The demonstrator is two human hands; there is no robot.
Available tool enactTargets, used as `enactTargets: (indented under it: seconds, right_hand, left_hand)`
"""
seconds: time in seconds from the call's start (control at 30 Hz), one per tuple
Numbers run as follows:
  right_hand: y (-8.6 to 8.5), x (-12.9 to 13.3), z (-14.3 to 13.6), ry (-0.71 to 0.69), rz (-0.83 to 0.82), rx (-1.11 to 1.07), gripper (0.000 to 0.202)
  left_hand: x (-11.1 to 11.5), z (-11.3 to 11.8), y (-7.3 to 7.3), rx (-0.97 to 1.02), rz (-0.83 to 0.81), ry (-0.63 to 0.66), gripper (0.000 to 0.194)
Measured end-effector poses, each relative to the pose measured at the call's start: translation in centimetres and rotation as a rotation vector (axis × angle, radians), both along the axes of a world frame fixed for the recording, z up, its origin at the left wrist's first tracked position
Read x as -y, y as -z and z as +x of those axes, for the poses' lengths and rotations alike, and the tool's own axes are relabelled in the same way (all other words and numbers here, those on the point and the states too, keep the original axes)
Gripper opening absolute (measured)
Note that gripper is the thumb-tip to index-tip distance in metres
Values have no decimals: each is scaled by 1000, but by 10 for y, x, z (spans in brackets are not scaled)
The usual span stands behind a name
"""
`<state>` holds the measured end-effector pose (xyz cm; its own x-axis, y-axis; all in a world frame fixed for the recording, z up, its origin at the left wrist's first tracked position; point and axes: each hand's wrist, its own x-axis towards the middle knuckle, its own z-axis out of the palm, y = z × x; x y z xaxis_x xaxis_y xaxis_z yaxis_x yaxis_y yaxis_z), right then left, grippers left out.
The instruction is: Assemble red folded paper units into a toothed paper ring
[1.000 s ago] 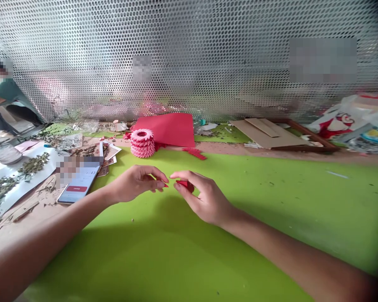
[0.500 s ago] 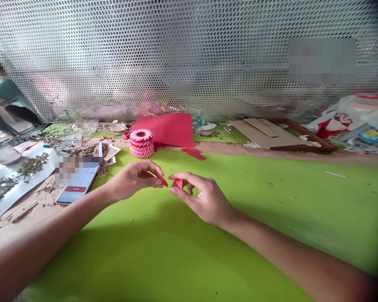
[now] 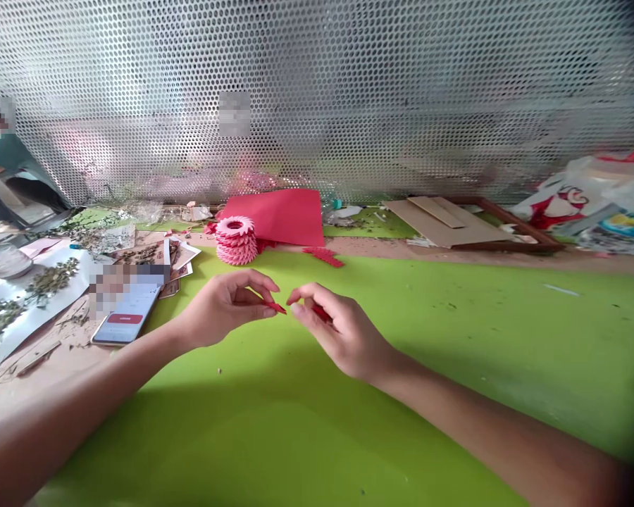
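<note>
One person in a green top (image 3: 4,151) shows at the far left edge, beside a tall perforated silver metal sheet (image 3: 317,84) that stands behind the bench (image 3: 29,405). Next comes a white paper sheet (image 3: 87,271) bearing clumps of dried greenish plant matter (image 3: 51,277), with a clear round container (image 3: 6,262) near its back. Just right of the sheet lies a smartphone with a pale lit screen and a red button (image 3: 124,319), and behind it a few small printed cards (image 3: 182,253).

The left hand (image 3: 225,306) is held above a bright green mat (image 3: 275,429), its fingers bent and nearly closed; at the thumb tip it pinches a small pointed red paper piece (image 3: 278,308). Beyond this hand stands a pink-and-white cylindrical stack of spiky paper rings (image 3: 237,243), in front of a large plain red paper sheet (image 3: 290,217). Just beside the left hand but apart from it, the right hand (image 3: 346,331) curls around a second red paper piece (image 3: 321,312), mostly hidden, with a slight gap between thumb and forefinger tips. Behind the right hand, a jagged red paper strip (image 3: 323,256) lies flat on the mat. Farther right, flat brown cardboard pieces (image 3: 441,224) rest on a dark reddish-brown frame (image 3: 533,241), and printed plastic bags (image 3: 607,201) crowd the right edge.
</note>
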<state>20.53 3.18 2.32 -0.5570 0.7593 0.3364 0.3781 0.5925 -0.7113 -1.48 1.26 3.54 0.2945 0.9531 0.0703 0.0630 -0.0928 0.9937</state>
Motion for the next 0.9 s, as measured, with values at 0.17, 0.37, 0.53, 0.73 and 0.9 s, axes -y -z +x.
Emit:
enactTargets:
  seconds: [0.17,0.37,0.53,0.73,0.9]
  right_hand:
    - [3,3,-1,-86,89,-11,20]
    - [3,9,-4,-106,-162,-88,17]
    - [-2,4,-4,-74,-395,-254,28]
    - [2,1,-6,-92,-443,-240,26]
    - [3,4,-6,-124,-460,-197,24]
  left_hand:
    - [6,5,1,-63,190,-6,19]
    - [9,10,7,4,189,-25,27]
    - [8,5,6,-325,580,-139,38]
    - [11,5,8,-610,780,-113,31]
    - [16,9,9,-664,789,-97,18]
